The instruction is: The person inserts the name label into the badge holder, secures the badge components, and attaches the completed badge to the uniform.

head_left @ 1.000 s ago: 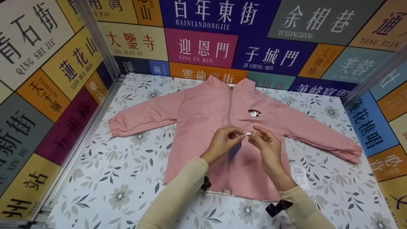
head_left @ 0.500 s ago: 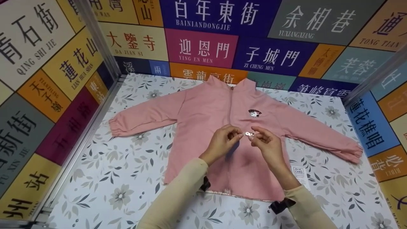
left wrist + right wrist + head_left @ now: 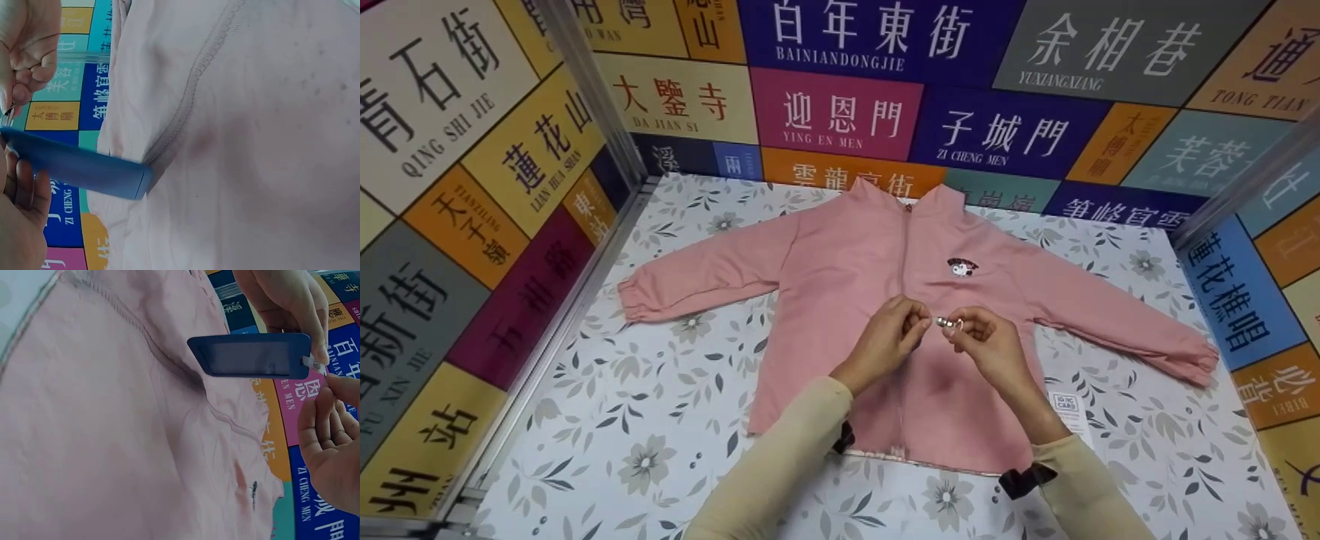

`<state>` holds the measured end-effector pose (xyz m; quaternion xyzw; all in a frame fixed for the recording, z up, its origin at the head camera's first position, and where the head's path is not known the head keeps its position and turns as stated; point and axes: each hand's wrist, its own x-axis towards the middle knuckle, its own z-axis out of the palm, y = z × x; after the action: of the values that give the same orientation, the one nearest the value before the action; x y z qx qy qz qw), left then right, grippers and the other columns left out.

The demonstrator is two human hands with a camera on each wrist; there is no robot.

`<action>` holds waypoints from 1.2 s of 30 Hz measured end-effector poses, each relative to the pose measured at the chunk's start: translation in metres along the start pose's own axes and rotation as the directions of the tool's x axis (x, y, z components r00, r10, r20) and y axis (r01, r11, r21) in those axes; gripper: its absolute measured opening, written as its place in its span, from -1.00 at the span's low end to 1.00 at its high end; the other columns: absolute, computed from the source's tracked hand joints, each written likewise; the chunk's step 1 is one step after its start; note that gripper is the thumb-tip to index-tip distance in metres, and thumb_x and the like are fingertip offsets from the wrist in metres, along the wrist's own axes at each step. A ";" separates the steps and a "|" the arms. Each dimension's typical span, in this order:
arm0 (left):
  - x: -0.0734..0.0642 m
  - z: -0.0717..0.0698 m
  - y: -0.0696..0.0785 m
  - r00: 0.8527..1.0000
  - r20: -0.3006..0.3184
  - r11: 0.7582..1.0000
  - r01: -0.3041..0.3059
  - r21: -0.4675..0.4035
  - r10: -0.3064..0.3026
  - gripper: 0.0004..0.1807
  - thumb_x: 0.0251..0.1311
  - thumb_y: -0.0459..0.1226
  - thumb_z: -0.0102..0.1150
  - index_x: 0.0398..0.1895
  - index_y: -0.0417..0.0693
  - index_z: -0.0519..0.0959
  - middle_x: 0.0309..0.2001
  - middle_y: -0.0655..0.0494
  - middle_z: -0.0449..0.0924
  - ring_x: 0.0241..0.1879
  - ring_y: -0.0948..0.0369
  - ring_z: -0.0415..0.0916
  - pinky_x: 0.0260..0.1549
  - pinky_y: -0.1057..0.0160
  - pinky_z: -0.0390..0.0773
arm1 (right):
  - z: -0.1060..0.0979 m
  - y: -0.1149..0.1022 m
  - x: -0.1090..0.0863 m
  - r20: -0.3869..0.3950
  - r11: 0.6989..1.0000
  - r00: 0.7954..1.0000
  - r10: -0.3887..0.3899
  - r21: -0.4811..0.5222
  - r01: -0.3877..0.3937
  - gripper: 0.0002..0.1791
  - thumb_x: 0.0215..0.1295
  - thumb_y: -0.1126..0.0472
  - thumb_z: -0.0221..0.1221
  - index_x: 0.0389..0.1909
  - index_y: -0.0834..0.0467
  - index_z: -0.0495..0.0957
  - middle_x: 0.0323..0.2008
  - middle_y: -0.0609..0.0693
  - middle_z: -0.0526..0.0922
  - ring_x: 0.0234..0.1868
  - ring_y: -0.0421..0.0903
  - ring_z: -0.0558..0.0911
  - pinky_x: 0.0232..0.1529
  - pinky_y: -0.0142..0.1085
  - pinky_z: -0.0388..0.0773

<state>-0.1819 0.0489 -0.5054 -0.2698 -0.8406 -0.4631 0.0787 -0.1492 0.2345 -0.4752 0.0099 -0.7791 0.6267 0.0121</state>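
Note:
A blue badge holder (image 3: 253, 355) hangs over the pink zip jacket (image 3: 832, 300), with a short clear strap (image 3: 310, 363) at its top end. My left hand (image 3: 889, 330) pinches this strap end; the holder extends beneath that hand. Facing it, my right hand (image 3: 986, 337) pinches the small shiny metal clip (image 3: 948, 323) between thumb and fingertips. The two hands' fingertips almost meet at the clip. In the left wrist view the holder (image 3: 79, 166) shows edge-on beside the left fingers. Fingers partly cover where strap and clip join.
The jacket lies flat, sleeves spread, on a floral-patterned table (image 3: 645, 465); a cartoon patch (image 3: 962, 267) marks its chest. A white printed card (image 3: 1067, 411) lies by its right hem. Colourful sign-printed panels (image 3: 840, 112) with metal-framed corners stand behind and at both sides.
The metal clip has turned and shifted slightly down between the fingers. My right hand has moved a little lower, while the left stays almost in place.

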 end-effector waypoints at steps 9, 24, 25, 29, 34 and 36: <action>-0.001 0.001 0.001 1.000 0.009 1.000 -0.013 -0.004 0.013 -0.82 0.48 -0.21 -0.03 -0.11 -0.11 0.53 -0.28 0.06 0.53 -0.21 0.22 0.44 -0.13 0.38 0.46 | 0.005 -0.021 -0.009 -0.057 0.984 0.993 -0.108 -0.149 0.099 -0.80 0.13 0.40 0.37 -0.22 0.36 0.67 -0.51 -0.05 0.62 -0.48 -0.30 0.53 -0.41 -0.51 0.49; 0.001 -0.002 0.002 1.000 0.015 0.999 -0.024 -0.022 0.025 -0.81 0.48 -0.23 -0.04 -0.10 -0.15 0.51 -0.27 0.00 0.52 -0.24 0.19 0.46 -0.16 0.36 0.47 | 0.006 0.020 0.006 -0.112 0.991 0.985 -0.132 -0.012 0.131 -0.84 0.12 0.35 0.40 -0.26 0.28 0.72 -0.51 -0.14 0.65 -0.48 -0.28 0.55 -0.44 -0.51 0.51; 0.001 -0.002 0.002 1.000 0.022 1.000 -0.020 -0.022 0.021 -0.82 0.48 -0.22 -0.04 -0.10 -0.15 0.50 -0.27 0.01 0.52 -0.23 0.20 0.46 -0.16 0.37 0.47 | 0.007 0.019 0.006 -0.116 0.991 0.984 -0.132 -0.004 0.132 -0.84 0.12 0.36 0.40 -0.26 0.29 0.71 -0.51 -0.14 0.63 -0.48 -0.27 0.54 -0.45 -0.52 0.50; 0.003 -0.003 0.003 0.999 0.048 1.000 -0.012 -0.016 0.013 -0.82 0.49 -0.22 -0.06 -0.10 -0.15 0.48 -0.28 0.01 0.52 -0.21 0.20 0.44 -0.14 0.37 0.43 | 0.008 0.020 0.005 -0.129 0.991 0.984 -0.124 0.037 0.130 -0.83 0.11 0.40 0.39 -0.25 0.33 0.70 -0.54 -0.14 0.60 -0.50 -0.28 0.52 -0.47 -0.52 0.47; 0.004 -0.004 0.005 0.998 0.053 1.000 -0.028 0.012 0.027 -0.82 0.49 -0.24 -0.07 -0.10 -0.16 0.48 -0.28 0.00 0.52 -0.19 0.18 0.44 -0.10 0.32 0.43 | 0.010 0.021 0.005 -0.130 0.990 0.984 -0.119 0.054 0.127 -0.83 0.13 0.39 0.37 -0.24 0.33 0.69 -0.52 -0.16 0.61 -0.48 -0.29 0.53 -0.45 -0.51 0.50; 0.004 -0.005 0.005 0.998 0.052 0.999 -0.036 0.024 0.035 -0.82 0.49 -0.24 -0.07 -0.11 -0.16 0.48 -0.28 -0.01 0.52 -0.18 0.17 0.44 -0.08 0.30 0.43 | 0.010 0.020 0.005 -0.125 0.991 0.986 -0.114 0.061 0.123 -0.84 0.14 0.40 0.36 -0.24 0.34 0.69 -0.52 -0.16 0.60 -0.47 -0.30 0.53 -0.44 -0.51 0.51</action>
<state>-0.1835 0.0484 -0.4972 -0.2954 -0.8431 -0.4441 0.0686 -0.1546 0.2292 -0.4964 0.0187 -0.7531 0.6506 0.0962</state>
